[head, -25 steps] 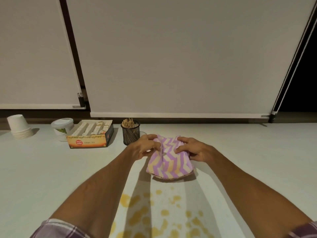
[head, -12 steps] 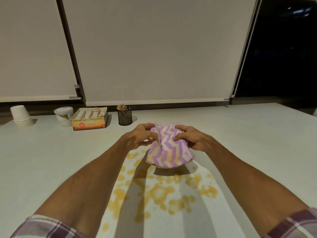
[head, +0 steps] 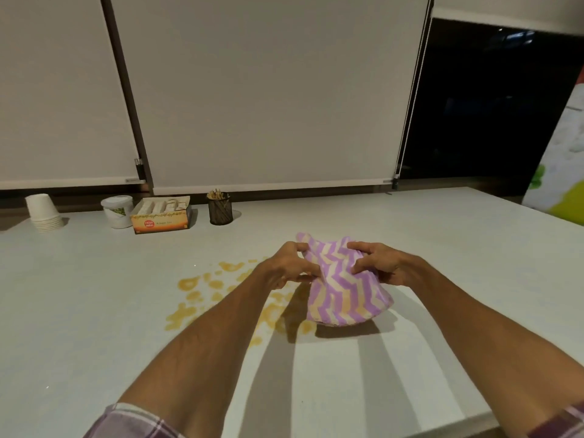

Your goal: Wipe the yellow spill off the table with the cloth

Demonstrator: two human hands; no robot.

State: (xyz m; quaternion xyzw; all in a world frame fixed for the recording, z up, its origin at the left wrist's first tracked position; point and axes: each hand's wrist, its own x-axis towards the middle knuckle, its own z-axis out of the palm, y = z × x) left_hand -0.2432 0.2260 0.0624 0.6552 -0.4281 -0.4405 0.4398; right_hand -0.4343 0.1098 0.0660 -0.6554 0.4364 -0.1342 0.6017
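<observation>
A folded cloth (head: 343,294) with purple, cream and orange zigzag stripes hangs just above the white table (head: 94,311). My left hand (head: 286,267) grips its left upper edge and my right hand (head: 377,263) grips its right upper edge. The yellow spill (head: 202,292) lies in scattered blotches on the table, to the left of the cloth and partly under my left forearm and the cloth's lower edge.
Along the far edge stand a stack of white paper cups (head: 42,211), a white tub (head: 117,211), an orange open box (head: 161,214) and a black mesh cup of sticks (head: 220,208). The table's right edge (head: 537,203) runs diagonally.
Both hands have carried the cloth nearer and to the right of the spill. The view has swung right, so the spill now lies left of the cloth instead of below it.
</observation>
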